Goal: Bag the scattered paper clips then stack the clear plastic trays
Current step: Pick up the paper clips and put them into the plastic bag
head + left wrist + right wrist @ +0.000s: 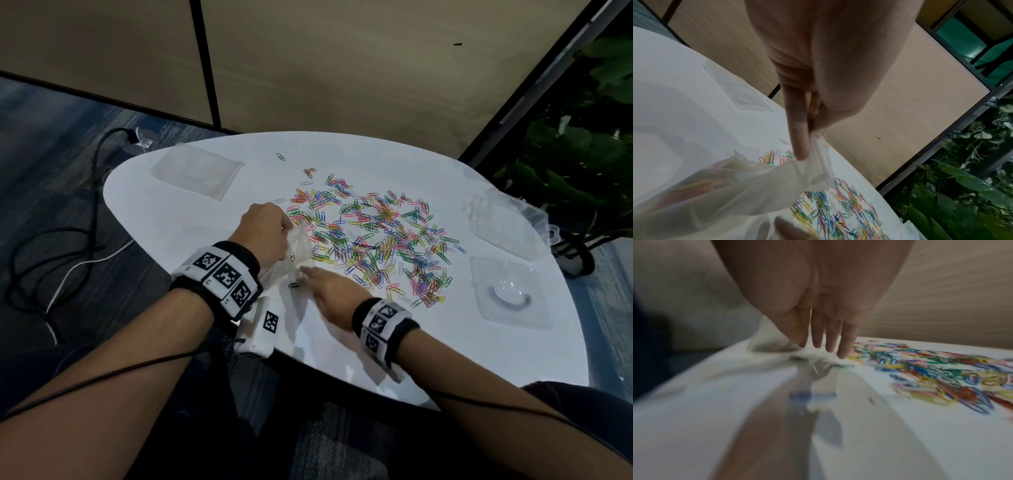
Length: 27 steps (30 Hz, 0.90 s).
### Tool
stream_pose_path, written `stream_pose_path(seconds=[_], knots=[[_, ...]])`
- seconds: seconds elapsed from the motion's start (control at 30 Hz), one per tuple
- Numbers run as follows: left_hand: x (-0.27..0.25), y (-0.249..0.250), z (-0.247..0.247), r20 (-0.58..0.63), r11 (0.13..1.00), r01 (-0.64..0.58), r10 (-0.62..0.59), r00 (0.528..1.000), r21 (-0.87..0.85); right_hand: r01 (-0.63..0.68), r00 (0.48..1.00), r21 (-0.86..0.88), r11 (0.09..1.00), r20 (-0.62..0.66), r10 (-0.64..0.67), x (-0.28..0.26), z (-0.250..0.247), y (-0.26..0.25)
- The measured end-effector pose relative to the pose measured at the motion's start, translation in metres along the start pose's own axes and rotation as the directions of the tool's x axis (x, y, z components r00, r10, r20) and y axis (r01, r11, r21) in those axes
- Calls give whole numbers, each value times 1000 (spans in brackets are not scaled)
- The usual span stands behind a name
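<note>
White rounded table stands against tan partition panels, dark carpet below and cables at 9 o'clock. Colourful paper clips lie scattered mid-table; clear trays sit at 3 o'clock, another tray at 10 o'clock. Left wrist view: left hand pinches the thin plastic bag by its rim. Right wrist view, blurred: right hand, fingers straight, holds nothing, its tips just above the tabletop beside the clips.
</note>
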<state>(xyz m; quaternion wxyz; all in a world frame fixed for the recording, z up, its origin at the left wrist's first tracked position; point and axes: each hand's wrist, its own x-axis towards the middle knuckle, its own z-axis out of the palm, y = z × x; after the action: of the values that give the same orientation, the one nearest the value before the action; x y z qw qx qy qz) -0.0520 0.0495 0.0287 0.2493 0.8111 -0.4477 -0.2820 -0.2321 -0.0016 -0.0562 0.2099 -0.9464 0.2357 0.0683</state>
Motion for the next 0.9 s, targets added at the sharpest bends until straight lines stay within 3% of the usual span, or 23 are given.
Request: stream_pose_path(seconds=[0.07, 0.1, 0.27, 0.37, 0.43, 0.57, 0.67, 0.73, 0.8, 0.83, 0.9], knots=[[0, 0, 0, 8, 1000, -6, 6, 1000, 17, 157, 987, -163, 974, 71, -147, -8, 25, 14], [0, 0, 0, 11, 1000, -5, 5, 1000, 23, 166, 985, -219, 962, 86, -150, -12, 29, 23], [-2, 3, -2, 38, 998, 14, -16, 999, 58, 11, 998, -419, 908, 67, 19, -31, 3, 56], [-3, 6, 0, 61, 996, 6, -11, 998, 89, -195, 970, -426, 883, 47, 237, -40, -8, 75], [-4, 7, 2, 72, 995, 6, -13, 997, 99, -268, 954, -368, 890, 30, 299, -41, -6, 85], [-6, 10, 6, 99, 994, 12, -24, 995, 113, -234, 972, -303, 924, -97, 215, -28, 2, 89], [-8, 13, 7, 110, 992, 10, -24, 994, 125, -252, 967, -313, 916, -125, 223, -21, -3, 84], [-10, 14, 8, 119, 992, 10, -26, 993, 128, -316, 945, -213, 925, -158, 286, -20, -10, 84], [-10, 15, 9, 129, 992, 7, -24, 991, 130, -422, 886, 18, 906, -205, 417, -21, -21, 86], [-11, 15, 9, 133, 992, 5, -23, 991, 129, -483, 834, 155, 862, -217, 507, -22, -27, 87], [-11, 15, 9, 135, 992, 3, -20, 991, 125, -567, 709, 450, 690, -159, 687, -24, -35, 94]])
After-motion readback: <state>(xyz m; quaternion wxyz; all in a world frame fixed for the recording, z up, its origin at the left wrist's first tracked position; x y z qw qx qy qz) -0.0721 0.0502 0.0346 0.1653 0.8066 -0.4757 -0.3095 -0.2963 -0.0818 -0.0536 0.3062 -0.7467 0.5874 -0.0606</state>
